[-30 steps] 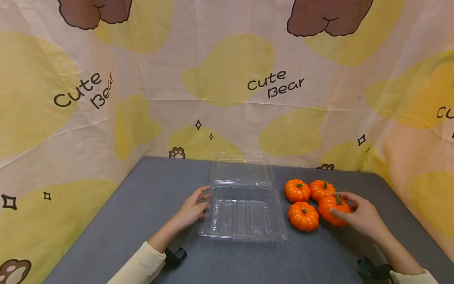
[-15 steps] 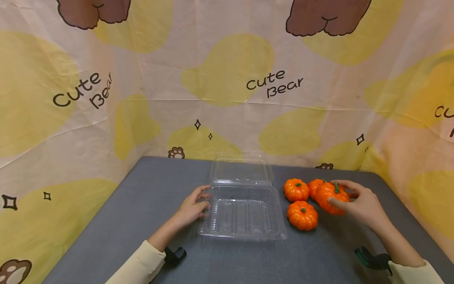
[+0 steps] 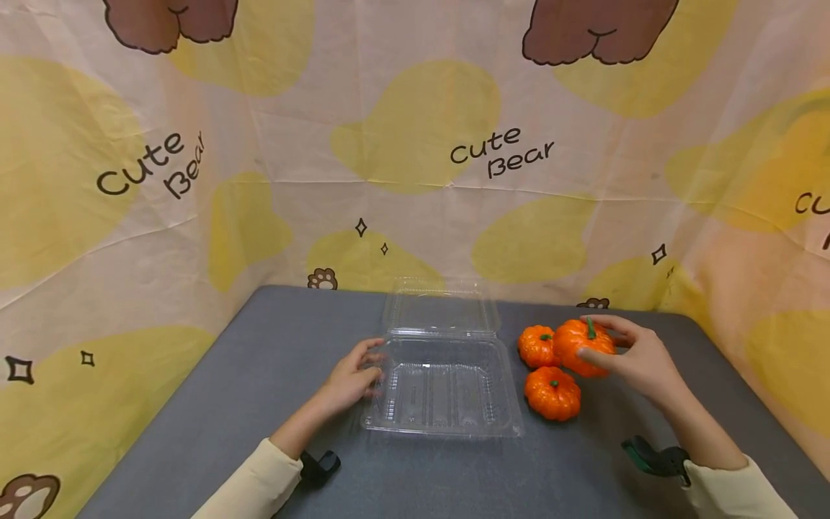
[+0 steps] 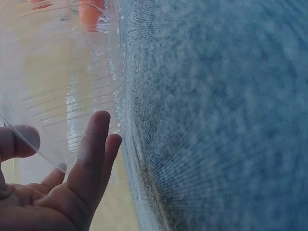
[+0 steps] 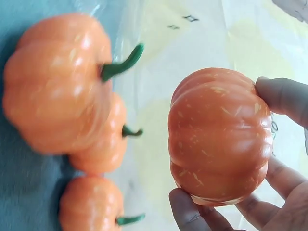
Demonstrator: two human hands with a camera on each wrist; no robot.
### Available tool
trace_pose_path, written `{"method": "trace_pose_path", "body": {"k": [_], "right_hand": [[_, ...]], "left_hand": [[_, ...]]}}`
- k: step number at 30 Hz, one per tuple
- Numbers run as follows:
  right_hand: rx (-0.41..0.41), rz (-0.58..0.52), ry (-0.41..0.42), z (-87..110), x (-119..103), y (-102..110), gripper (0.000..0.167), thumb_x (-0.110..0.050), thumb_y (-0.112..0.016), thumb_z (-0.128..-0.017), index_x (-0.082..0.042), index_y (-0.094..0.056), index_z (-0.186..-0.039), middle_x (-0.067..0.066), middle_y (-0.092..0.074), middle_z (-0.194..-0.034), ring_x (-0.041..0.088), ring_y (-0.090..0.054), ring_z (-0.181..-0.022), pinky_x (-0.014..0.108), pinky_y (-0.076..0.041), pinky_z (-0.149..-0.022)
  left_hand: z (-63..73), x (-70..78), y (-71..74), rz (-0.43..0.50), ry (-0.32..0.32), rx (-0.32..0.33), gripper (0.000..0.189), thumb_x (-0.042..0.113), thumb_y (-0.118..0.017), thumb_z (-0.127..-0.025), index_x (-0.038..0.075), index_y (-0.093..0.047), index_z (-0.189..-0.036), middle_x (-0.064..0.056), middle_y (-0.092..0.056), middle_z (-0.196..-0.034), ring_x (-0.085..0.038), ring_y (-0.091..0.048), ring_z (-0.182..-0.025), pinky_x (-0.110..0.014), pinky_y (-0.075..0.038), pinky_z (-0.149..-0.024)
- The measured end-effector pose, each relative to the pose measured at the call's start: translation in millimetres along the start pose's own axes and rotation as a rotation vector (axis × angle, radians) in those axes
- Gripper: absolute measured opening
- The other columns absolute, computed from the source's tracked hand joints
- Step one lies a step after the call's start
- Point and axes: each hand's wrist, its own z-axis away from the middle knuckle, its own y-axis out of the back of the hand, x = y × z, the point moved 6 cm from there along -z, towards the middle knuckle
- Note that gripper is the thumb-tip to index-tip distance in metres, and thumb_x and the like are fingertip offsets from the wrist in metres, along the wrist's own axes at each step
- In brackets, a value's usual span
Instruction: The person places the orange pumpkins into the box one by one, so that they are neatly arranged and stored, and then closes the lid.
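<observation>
In the head view my right hand [image 3: 638,357] grips a small orange pumpkin [image 3: 583,353] with a green stem, raised off the table. The right wrist view shows thumb and fingertips spread round this pumpkin [image 5: 219,139]. Two more pumpkins, one at the back [image 3: 537,347] and one nearer [image 3: 553,394], sit beside it; another is hidden behind the held one in the head view. An unlidded clear plastic clamshell container [image 3: 447,425] stands left of them. My left hand [image 3: 350,378] rests at its left side, and in the left wrist view straight fingers [image 4: 91,154] lie against its wall.
The container's hinged lid [image 3: 441,313] lies back toward the patterned cloth backdrop [image 3: 415,158]. Both stand at the far side of the grey table [image 3: 428,476]. Dark straps [image 3: 658,458] are on both wrists.
My right hand has lifted its pumpkin and carried it leftward and slightly back, now in front of the rear pumpkin. My left hand and the container stay where they were.
</observation>
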Motion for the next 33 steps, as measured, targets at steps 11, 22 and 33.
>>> {"method": "trace_pose_path", "body": {"k": [11,22,33], "right_hand": [[-0.035,-0.115,0.030,-4.5,-26,-23,0.064,-0.036,-0.074,-0.083,-0.014,-0.051,-0.138,0.017,-0.050,-0.141,0.042,-0.049,-0.122,0.036,-0.051,-0.077],[-0.075,-0.199,0.062,-8.5,-44,-55,0.058,-0.030,-0.076,-0.081,-0.017,-0.055,-0.134,0.015,-0.054,-0.134,0.032,-0.057,-0.106,0.032,-0.052,-0.075],[-0.119,-0.267,0.103,-11.0,-58,-86,0.057,-0.026,-0.079,-0.078,-0.020,-0.058,-0.131,0.012,-0.055,-0.133,0.034,-0.056,-0.111,0.032,-0.053,-0.074]], "left_hand": [[0.0,-1.5,-0.5,-0.001,0.002,0.003,0.056,-0.001,-0.050,-0.088,0.010,-0.041,-0.142,-0.028,-0.052,-0.136,-0.032,-0.062,-0.099,-0.042,-0.059,-0.069],[-0.2,-2.3,-1.0,0.008,0.009,0.003,0.057,-0.001,-0.050,-0.088,0.009,-0.041,-0.143,-0.028,-0.052,-0.135,-0.032,-0.063,-0.097,-0.043,-0.059,-0.069],[-0.5,-2.7,-0.7,0.010,0.009,0.000,0.056,0.000,-0.050,-0.088,0.010,-0.041,-0.143,-0.027,-0.052,-0.134,-0.032,-0.062,-0.099,-0.042,-0.059,-0.071]]}}
